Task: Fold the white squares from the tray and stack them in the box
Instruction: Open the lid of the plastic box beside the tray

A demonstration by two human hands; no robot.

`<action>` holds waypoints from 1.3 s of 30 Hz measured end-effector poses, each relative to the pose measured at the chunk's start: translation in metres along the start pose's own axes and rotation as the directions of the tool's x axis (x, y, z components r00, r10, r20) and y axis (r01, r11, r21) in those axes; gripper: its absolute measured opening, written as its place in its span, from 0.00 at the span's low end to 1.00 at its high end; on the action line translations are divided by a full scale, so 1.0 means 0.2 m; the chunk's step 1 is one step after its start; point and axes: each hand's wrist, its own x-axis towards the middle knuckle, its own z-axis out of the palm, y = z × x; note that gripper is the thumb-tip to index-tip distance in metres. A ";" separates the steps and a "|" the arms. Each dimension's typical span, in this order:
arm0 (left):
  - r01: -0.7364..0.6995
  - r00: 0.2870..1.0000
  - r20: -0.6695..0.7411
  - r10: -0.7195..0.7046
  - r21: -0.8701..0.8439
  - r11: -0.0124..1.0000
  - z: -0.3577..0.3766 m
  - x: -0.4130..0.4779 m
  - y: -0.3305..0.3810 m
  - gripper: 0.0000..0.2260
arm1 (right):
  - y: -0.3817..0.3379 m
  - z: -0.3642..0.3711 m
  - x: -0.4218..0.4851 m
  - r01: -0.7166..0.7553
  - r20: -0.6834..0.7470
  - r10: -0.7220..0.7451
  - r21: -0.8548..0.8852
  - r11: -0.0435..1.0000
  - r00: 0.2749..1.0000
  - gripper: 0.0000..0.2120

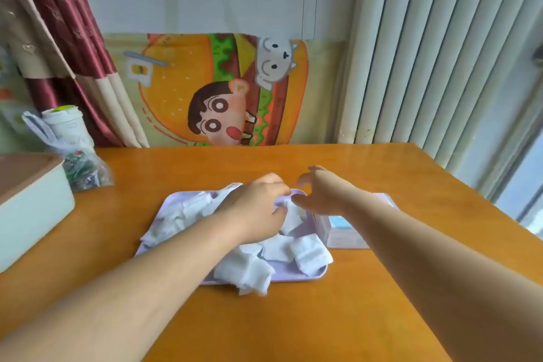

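Our left forearm (132, 273) and right forearm (426, 258) reach in from the near edge across the orange desk (352, 317). Both meet over a lilac tray (176, 198) at the middle of the desk.

The white squares (311, 256) lie heaped and crumpled in the tray. One hangs over its near rim and another over its left corner.

Our left grip (258, 209) lies palm down on the heap toward the tray's far right corner, fingers curled into the cloth. The back of the hand hides the fingertips, so we cannot tell whether it has pinched a square.

Our right grip (323, 197) hangs above that same corner, fingers spread and holding nothing, near the left grip but apart from it.

The box (343, 239), lilac with blue showing inside, stands just beside the tray's right edge, partly hidden under our right forearm.

At the left edge of the desk sits a pale green container (32, 209) with a brown lid. Behind it are a plastic bag (85, 176) and a white cup (64, 123). A cartoon panel (223, 91) leans on the wall beyond the desk, with a red and cream curtain (73, 38) to its left.
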 end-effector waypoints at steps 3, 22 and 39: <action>-0.012 0.996 0.089 0.013 -0.012 1.000 0.06 -0.10 0.08 0.14 | 0.11 0.07 -0.13 -0.238 -0.165 0.222 -0.083 0.968 0.961 0.23; -0.153 0.983 0.143 0.111 0.322 0.934 0.55 0.39 0.40 0.26 | 0.63 0.39 -0.12 -0.171 -0.632 0.575 0.583 0.795 0.519 0.16; -0.114 0.993 0.025 0.115 0.433 0.894 0.41 0.55 0.50 0.21 | 0.66 0.37 -0.21 0.007 -0.611 0.652 0.732 0.681 0.448 0.21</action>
